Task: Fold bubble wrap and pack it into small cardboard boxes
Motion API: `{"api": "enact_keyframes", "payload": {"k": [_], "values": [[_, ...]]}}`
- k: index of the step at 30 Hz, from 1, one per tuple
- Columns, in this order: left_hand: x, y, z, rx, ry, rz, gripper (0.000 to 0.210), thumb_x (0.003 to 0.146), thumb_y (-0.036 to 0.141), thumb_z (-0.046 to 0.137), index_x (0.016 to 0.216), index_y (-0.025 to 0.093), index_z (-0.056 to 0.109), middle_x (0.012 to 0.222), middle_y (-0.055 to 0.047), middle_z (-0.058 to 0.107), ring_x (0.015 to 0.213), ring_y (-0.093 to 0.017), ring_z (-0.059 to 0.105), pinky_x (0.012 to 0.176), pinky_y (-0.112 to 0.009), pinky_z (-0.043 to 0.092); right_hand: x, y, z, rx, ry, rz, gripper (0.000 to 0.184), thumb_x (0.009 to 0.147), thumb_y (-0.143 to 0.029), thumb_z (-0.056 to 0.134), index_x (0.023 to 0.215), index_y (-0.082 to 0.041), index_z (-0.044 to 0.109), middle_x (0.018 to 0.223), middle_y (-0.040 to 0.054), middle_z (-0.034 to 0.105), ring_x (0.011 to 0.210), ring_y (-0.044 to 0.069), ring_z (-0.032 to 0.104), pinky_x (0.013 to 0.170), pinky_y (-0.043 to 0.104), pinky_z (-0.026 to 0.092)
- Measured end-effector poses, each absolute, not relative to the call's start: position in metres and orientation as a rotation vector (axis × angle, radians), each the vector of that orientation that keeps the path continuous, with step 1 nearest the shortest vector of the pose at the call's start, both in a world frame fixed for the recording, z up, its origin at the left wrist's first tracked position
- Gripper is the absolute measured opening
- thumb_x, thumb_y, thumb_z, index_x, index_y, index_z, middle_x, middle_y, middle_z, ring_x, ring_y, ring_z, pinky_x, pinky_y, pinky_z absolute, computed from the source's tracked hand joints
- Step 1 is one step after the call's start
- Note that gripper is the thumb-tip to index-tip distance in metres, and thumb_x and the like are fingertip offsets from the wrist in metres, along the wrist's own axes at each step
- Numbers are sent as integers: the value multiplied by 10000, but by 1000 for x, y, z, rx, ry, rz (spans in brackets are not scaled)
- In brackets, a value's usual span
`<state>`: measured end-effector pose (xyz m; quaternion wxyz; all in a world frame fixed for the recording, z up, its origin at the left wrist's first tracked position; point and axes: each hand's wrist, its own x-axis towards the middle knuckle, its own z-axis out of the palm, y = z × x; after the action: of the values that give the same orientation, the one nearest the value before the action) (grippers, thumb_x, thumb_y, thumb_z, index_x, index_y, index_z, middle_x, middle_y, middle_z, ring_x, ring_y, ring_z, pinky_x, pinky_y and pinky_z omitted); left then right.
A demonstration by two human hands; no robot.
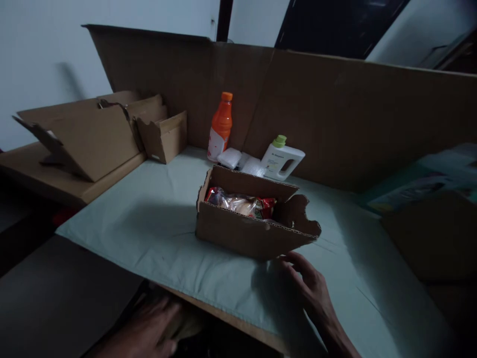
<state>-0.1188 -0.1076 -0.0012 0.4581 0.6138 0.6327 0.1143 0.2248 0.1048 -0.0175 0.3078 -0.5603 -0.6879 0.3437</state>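
Note:
A small open-topped cardboard box [234,233] stands on the cloth-covered table, one end flap leaning outward to the right. Inside it lies a clear plastic packet [240,205] with red printed ends and pale contents. My right hand [307,281] is just in front of the box's lower right edge, fingers bent and apart, holding nothing. Its fingertips are at the box's bottom edge; whether they touch is unclear. Low at the left, below the table's front edge, my left hand [149,328] is smeared by motion, and its fingers cannot be made out.
Behind the box stand an orange bottle [222,122], bubble-wrapped packets [253,166] and a white jug [281,161] with a green cap. Cardboard boxes [93,139] sit at the left. A tall cardboard panel [316,104] closes off the back; a greenish package [406,189] is at the right.

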Motion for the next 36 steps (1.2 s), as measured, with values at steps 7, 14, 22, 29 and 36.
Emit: {"api": "enact_keyframes", "payload": {"k": [7, 14, 22, 29, 36], "values": [[-129, -1, 18, 1345, 1809, 1184, 768, 775, 403, 693, 1475, 186, 464, 1505, -156, 519, 1328, -327, 535, 1113, -497, 441, 202, 105, 3, -1360, -1856, 955, 544, 794, -613, 649, 1143, -195, 642, 1120, 132, 734, 834, 249, 728, 664, 318, 598], [-125, 57, -16, 1480, 1729, 1341, 597, 721, 258, 694, 1291, 166, 540, 1260, -142, 647, 1205, -306, 595, 1102, -490, 440, 144, 142, 7, -1366, -1916, 1008, 509, 799, -637, 612, 1026, -182, 610, 928, 117, 734, 739, 264, 715, 605, 344, 579], [-260, 12, -38, 987, 2145, 1561, 615, 748, 376, 666, 1307, 173, 508, 1254, -136, 637, 1214, -297, 597, 1077, -469, 463, -76, 235, -15, -792, -2193, 1208, 575, 804, -418, 651, 1309, -184, 508, 1177, 119, 697, 1043, 264, 665, 853, 399, 589], [-303, 19, -61, 681, 2093, 1714, 938, 776, 446, 663, 1561, 185, 220, 1464, -229, 455, 1290, -323, 566, 1021, -470, 508, -203, 248, -46, -709, -2329, 1121, 880, 764, -288, 688, 1534, -70, 322, 1550, 254, 405, 1452, 352, 390, 1167, 528, 384], [-310, 38, -67, 744, 2070, 1709, 914, 810, 428, 638, 1581, 222, 194, 1503, -214, 432, 1355, -318, 514, 1068, -475, 475, -212, 234, -51, -600, -2521, 1013, 841, 776, -222, 674, 1549, -136, 355, 1553, 194, 447, 1445, 312, 415, 1209, 511, 306]]}}
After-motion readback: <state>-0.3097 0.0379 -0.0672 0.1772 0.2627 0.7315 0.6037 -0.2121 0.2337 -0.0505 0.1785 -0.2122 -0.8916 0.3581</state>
